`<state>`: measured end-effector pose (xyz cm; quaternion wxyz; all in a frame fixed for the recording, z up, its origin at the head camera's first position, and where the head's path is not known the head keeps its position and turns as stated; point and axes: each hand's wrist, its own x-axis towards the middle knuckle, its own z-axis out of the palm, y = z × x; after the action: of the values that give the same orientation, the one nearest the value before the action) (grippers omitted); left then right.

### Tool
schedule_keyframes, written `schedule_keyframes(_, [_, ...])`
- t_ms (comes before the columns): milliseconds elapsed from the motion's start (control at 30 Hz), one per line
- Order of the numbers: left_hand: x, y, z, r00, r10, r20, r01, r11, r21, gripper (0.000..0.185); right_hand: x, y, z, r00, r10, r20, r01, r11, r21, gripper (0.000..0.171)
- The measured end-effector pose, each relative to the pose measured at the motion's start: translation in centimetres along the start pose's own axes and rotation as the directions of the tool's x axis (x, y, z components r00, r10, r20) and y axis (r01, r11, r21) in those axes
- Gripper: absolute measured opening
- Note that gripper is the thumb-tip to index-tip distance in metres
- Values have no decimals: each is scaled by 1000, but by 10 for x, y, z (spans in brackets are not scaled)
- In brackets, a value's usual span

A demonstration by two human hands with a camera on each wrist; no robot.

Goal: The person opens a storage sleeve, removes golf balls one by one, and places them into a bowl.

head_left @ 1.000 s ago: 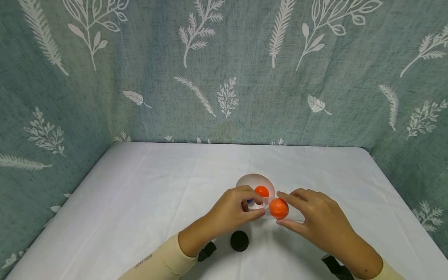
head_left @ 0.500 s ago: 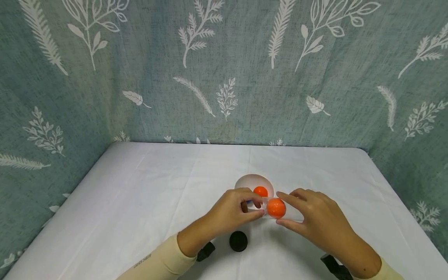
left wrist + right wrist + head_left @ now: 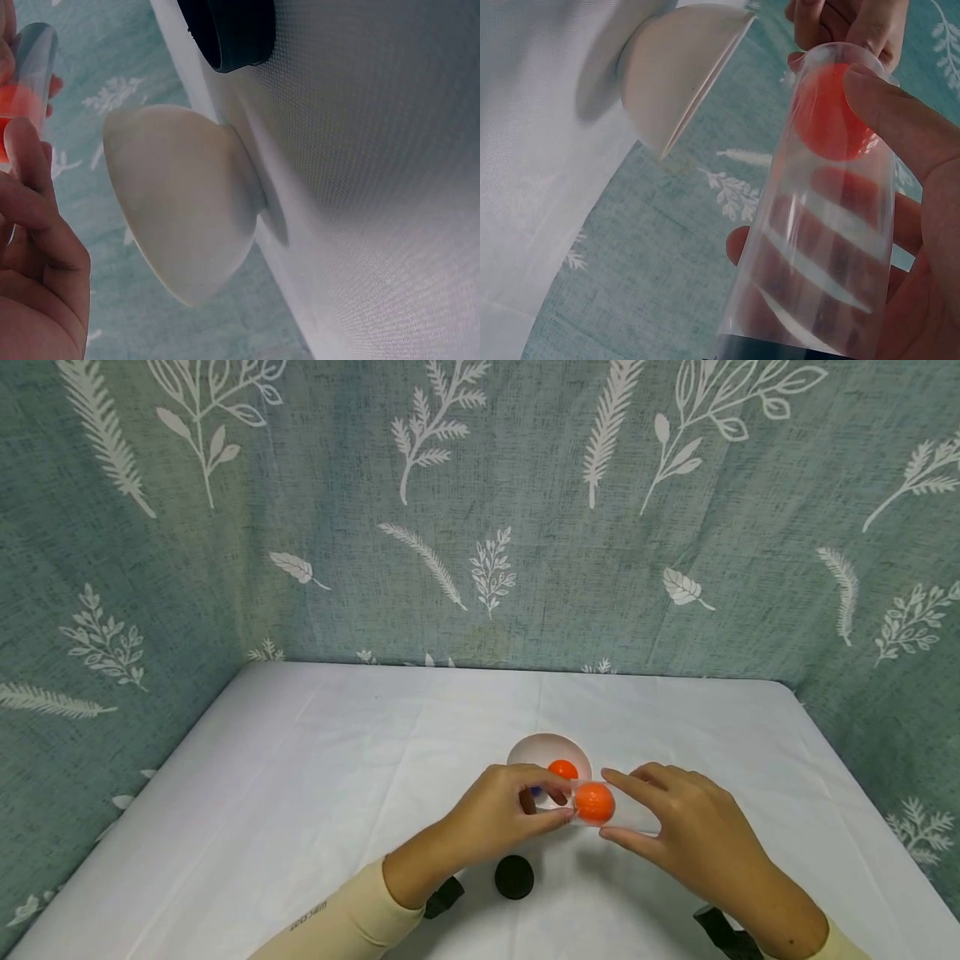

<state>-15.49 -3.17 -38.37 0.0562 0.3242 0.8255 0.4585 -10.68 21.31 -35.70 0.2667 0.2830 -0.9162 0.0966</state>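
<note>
My right hand (image 3: 690, 818) holds a clear plastic tube (image 3: 821, 259) sideways above the table, thumb and fingers round its wall. An orange ball (image 3: 595, 803) sits inside it near the open mouth. The dark band at the tube's other end (image 3: 780, 347) shows in the right wrist view. With curled fingers and thumb, my left hand (image 3: 498, 802) pinches at the mouth rim, fingertips right by the ball. Just behind stands a white bowl (image 3: 543, 747) with another orange ball (image 3: 562, 769) and something blue (image 3: 536, 792), partly hidden by my left hand.
A round black lid (image 3: 513, 877) lies on the white-covered table (image 3: 337, 793), nearer me than the bowl. Green leaf-patterned cloth (image 3: 337, 527) hangs behind the table and along its sides. Dark straps or mounts show under both wrists.
Inside the tube, the orange ball has shifted slightly left, closer to my left fingertips at the mouth. Both hands keep nearly the same hold, and the head view has turned a little.
</note>
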Motion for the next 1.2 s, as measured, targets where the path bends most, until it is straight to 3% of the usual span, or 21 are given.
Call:
schedule_keyframes(1000, [0, -4, 0, 1000, 5, 7, -5, 994, -109, 35, 1, 4, -3, 1000, 1, -23, -2, 1000, -4, 62])
schedule_keyframes(1200, [0, -4, -1, 999, -31, 44, 38, 988, -153, 39, 1, 4, -3, 1000, 1, -20, -1, 1000, -9, 60])
